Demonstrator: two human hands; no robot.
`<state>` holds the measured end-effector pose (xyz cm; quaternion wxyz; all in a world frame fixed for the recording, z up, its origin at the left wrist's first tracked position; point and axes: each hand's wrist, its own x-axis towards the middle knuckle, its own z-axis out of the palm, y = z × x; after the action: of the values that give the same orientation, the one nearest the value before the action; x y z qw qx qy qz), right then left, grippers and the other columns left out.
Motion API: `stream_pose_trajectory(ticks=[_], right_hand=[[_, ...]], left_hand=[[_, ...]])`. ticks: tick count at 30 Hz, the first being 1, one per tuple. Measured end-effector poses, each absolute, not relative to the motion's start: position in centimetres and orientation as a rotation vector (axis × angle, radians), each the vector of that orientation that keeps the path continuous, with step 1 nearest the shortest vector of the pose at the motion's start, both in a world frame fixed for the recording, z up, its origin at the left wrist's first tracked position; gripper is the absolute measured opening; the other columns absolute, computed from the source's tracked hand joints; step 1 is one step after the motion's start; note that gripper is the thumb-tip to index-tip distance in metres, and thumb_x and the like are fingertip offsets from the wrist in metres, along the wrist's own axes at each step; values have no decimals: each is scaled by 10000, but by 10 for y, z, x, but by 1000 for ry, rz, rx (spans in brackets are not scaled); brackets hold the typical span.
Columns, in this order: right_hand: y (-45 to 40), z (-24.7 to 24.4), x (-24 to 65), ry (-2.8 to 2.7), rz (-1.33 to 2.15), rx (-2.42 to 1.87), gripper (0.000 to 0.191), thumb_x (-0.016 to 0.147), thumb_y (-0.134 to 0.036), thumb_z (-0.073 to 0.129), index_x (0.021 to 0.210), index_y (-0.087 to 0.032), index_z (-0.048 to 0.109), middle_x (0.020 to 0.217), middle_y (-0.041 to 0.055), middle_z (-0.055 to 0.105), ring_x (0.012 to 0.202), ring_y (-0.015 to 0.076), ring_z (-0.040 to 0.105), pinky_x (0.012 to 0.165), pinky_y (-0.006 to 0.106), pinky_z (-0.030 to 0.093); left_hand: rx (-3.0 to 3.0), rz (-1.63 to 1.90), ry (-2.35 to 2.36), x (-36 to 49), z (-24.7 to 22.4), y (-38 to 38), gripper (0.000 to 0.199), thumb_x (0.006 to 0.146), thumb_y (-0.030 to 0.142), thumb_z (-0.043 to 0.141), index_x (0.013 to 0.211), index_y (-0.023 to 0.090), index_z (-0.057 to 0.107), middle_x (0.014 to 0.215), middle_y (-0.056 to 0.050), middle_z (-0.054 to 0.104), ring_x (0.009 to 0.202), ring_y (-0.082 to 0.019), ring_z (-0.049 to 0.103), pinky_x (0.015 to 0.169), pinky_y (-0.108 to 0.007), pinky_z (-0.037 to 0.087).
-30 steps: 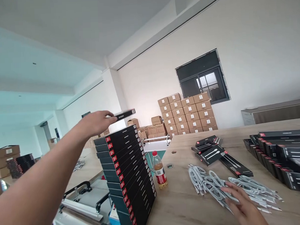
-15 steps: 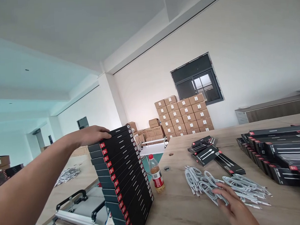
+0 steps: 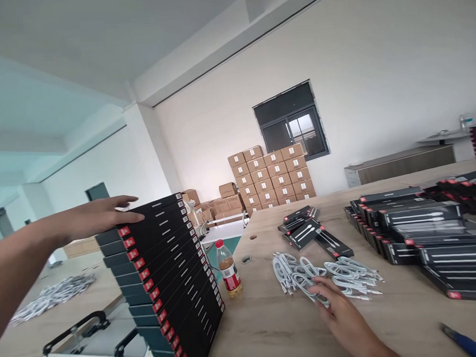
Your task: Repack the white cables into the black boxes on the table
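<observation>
My left hand (image 3: 107,214) rests at the top left end of a tall stack of flat black boxes (image 3: 173,265) with red corner labels. Its thumb and fingers are spread apart, gripping nothing. Low at the centre right, my right hand (image 3: 340,313) has its fingers and thumb around part of a coiled white cable (image 3: 305,282) on the table. More white cables (image 3: 352,276) lie beside it to the right. Just beyond these are several loose black cable boxes (image 3: 301,233) with cables pictured on them.
A red-capped drink bottle (image 3: 229,271) stands right of the tall stack. More black boxes (image 3: 429,228) are piled at right, near a blue-handled tool (image 3: 466,342). A machine with black handles (image 3: 83,338) sits at lower left. Cartons (image 3: 269,177) are stacked by the far wall.
The view has turned right, bringing the blue-handled tool into sight. My left hand's fingers have spread and lifted slightly at the stack's top. My right hand stays at the cables.
</observation>
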<state>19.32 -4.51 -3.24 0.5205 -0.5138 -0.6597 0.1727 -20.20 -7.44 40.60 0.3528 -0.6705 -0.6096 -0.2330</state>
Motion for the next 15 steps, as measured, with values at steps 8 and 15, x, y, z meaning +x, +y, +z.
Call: stream_pose_trajectory(ticks=[8, 15], right_hand=[[-43, -33, 192, -1572, 441, -1145, 317, 773, -138, 485, 888, -245, 761, 1269, 103, 648, 1171, 263, 639, 945, 391, 532], [-39, -25, 203, -1667, 268, -1173, 342, 846, -133, 527, 907, -293, 823, 1191, 90, 717, 1085, 257, 681, 949, 405, 529]], left_hand=[[-1865, -863, -1302, -106, 344, -106, 771, 796, 782, 460, 1331, 239, 575, 1401, -8, 563, 919, -206, 670, 902, -507, 528], [-2766, -814, -1559, -17, 114, -12, 628, 785, 457, 656, 1360, 219, 572, 1503, -100, 506, 1362, -307, 497, 1143, -455, 392]])
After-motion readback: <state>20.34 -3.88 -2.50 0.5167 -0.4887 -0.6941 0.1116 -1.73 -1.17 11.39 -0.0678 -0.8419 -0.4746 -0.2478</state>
